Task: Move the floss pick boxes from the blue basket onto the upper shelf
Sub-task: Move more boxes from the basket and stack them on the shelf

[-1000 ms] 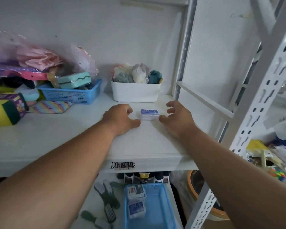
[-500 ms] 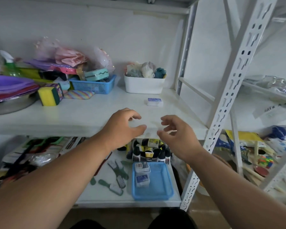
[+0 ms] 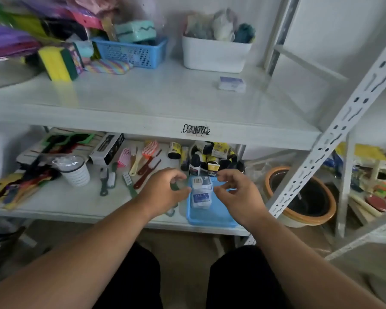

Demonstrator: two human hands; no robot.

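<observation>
Two small clear floss pick boxes with blue labels (image 3: 201,192) are lying in the flat blue plastic basket (image 3: 212,216) on the lower white shelf (image 3: 76,204), one behind the other along the basket's left side, so the pair's long line is running away from the person; which way each label is pointing is too blurred to tell. One more floss pick box of the same kind (image 3: 232,84) is sitting flat on the upper white shelf (image 3: 143,103), its long side running left to right, just in front of the white plastic tub of cloth items (image 3: 215,55).

Both hands are hovering over the basket with fingers loosely curled and spread, gripping nothing: the left hand (image 3: 164,192) is sitting just left of the boxes, the right hand (image 3: 237,194) just right of them and covering part of the basket. Dark bottles and yellow-labelled tubes (image 3: 206,159) are crowding the shelf directly behind the basket, and hair brushes and combs (image 3: 138,163) are lying to its left. The upper shelf's front edge, marked with black scrawl (image 3: 196,130), is overhanging the area above the hands.
</observation>
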